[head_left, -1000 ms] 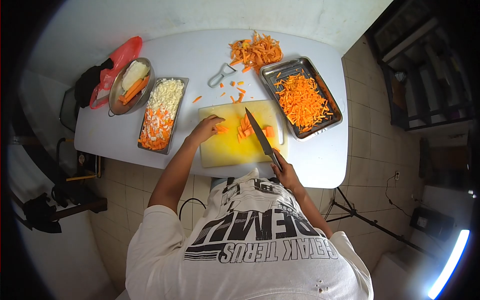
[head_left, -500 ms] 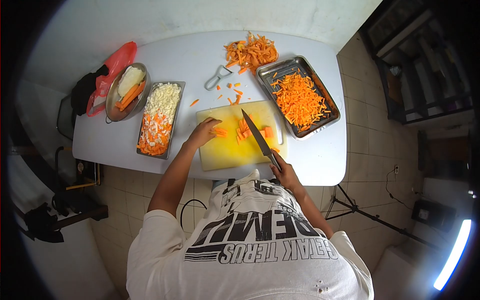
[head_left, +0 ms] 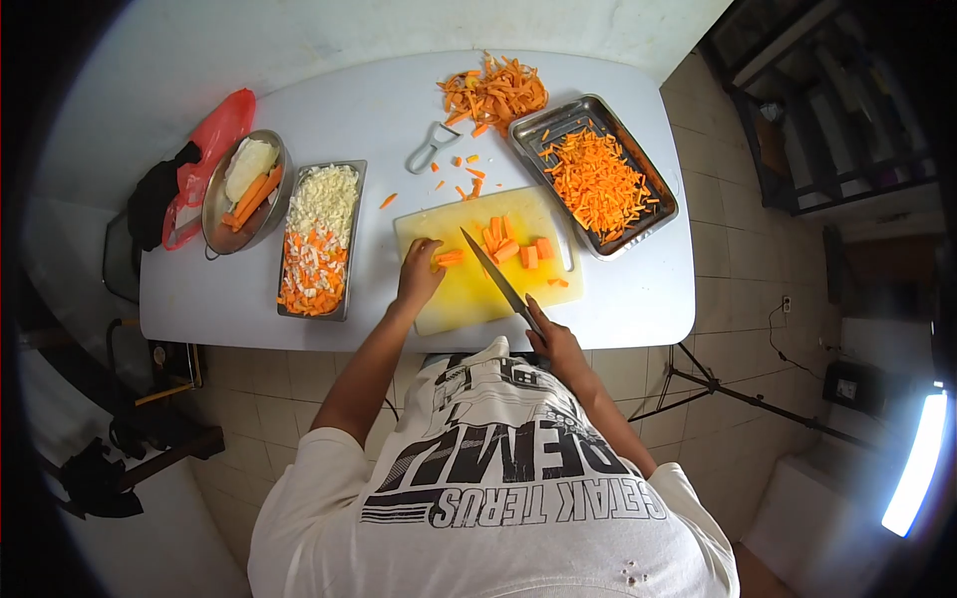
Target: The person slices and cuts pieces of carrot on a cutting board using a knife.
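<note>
My left hand is on the left part of the yellow cutting board, its fingers closed round some carrot pieces. My right hand grips the handle of a large knife. The blade points up and to the left across the board, just left of a group of cut carrot pieces. A few carrot blocks lie right of that group, and small bits lie near the board's right edge.
A metal tray of carrot sticks stands at the right. Carrot peelings and a peeler lie behind the board. At the left are a tray of chopped vegetables, a metal bowl with carrots, and a red bag.
The knife has moved left and down from over the carrot pieces, which now show more fully. The camera view has shifted slightly. My left hand still holds its pieces.
</note>
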`<move>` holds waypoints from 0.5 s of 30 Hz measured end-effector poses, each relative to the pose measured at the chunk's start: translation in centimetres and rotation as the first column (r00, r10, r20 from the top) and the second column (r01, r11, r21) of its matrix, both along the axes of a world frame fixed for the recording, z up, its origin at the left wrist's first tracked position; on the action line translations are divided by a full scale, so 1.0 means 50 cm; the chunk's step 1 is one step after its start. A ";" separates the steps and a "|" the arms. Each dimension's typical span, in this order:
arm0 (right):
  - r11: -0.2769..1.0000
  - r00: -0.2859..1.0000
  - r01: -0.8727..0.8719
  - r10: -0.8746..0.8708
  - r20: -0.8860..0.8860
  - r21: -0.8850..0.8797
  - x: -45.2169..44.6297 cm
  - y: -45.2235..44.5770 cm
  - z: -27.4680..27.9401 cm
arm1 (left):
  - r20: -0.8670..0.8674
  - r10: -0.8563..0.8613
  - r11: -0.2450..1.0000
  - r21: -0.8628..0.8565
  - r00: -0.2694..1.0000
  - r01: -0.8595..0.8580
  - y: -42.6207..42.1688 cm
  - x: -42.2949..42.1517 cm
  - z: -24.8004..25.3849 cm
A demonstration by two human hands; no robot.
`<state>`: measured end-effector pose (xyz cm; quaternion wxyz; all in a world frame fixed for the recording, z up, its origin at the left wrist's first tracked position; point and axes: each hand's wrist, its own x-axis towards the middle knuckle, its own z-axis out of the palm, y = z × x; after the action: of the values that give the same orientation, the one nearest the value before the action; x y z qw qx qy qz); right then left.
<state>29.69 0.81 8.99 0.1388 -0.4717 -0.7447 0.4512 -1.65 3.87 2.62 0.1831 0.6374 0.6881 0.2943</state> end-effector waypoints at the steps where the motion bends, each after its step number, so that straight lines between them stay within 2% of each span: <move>1: 1.000 1.000 0.008 -0.008 0.016 0.003 -0.013 -0.006 0.001 | 0.065 0.042 0.999 -0.015 0.997 -0.041 -0.008 0.004 -0.007; 6: 0.997 0.979 0.068 -0.076 0.192 0.046 -0.065 -0.041 -0.019 | 0.262 0.106 0.994 -0.059 0.959 -0.093 -0.022 0.013 -0.019; 9: 0.999 0.958 0.045 -0.052 0.284 0.031 -0.089 -0.062 -0.044 | 0.307 0.151 0.988 -0.083 0.940 -0.131 -0.023 0.013 -0.026; 15: 0.996 0.947 0.054 -0.072 0.314 0.064 -0.128 -0.098 -0.053 | 0.329 0.082 0.995 -0.077 0.941 -0.060 -0.018 0.006 -0.038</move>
<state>23.31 -4.11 6.35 0.0449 -0.5574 -0.7540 0.3446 -1.33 2.98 0.73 0.3063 0.5473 0.6795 0.3808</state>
